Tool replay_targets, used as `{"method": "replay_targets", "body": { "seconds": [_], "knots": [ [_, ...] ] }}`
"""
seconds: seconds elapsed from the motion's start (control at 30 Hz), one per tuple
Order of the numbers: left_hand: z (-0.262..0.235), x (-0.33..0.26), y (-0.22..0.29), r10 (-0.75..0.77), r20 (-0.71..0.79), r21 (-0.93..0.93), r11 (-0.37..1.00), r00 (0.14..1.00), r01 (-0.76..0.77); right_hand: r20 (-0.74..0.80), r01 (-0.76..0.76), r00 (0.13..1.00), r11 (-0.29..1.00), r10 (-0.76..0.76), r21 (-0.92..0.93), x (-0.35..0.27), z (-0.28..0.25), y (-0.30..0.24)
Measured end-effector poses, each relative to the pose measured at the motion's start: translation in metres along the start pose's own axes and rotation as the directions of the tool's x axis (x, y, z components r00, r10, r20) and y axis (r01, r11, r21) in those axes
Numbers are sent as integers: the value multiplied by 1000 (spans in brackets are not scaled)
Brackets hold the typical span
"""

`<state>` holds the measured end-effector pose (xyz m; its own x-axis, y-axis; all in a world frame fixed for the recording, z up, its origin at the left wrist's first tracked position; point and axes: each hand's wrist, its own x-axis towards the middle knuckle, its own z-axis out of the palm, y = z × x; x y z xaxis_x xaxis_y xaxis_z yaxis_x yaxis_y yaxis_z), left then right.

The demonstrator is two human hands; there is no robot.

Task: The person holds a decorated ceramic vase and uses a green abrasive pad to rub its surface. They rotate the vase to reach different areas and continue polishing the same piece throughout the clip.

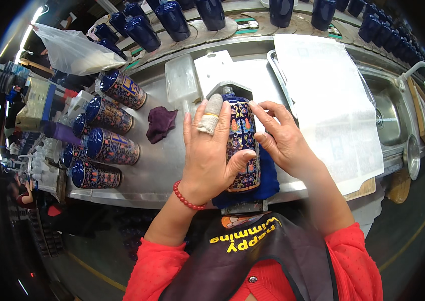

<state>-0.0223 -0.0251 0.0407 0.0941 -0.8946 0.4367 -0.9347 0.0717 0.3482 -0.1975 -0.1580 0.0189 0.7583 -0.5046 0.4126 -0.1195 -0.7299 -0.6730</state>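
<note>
Dark blue bottles stand along the far side of the steel worktop. Nearer me, a patterned bottle lies on blue cloth between two hands: the left hand spread against its left side, thumb across it, not gripping; the right hand loosely bent, unclenched, index fingertip at its upper right edge.

1. The left hand, wearing a grey finger cover, lies against a patterned blue bottle.
2. The right hand is at the bottle's right edge.
3. A purple cloth lies near other patterned bottles.
</note>
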Motion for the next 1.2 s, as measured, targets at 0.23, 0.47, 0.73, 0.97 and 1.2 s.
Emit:
{"method": "replay_targets", "body": {
  "seconds": [0.23,0.47,0.73,0.97,1.2],
  "knots": [
    [0,2,1,23,5,122,992,1000,-23,5,25,1000,999,-25,44,3,5,3],
    [1,8,5,35,15,185,982,999,-37,13,21,1000,999,-21,36,2,5,2],
    [4,-9,-3,-60,-5,-139,989,998,58,1,41,999,999,-41,27,-1,4,0],
    [12,-33,5,-81,51,-105,991,995,86,59,-24,998,996,19,80,-11,5,-1],
    [7,-40,19,-21,9,-21,1000,1000,21,72,-59,996,997,55,53,-24,-1,-7]
  ]
}}
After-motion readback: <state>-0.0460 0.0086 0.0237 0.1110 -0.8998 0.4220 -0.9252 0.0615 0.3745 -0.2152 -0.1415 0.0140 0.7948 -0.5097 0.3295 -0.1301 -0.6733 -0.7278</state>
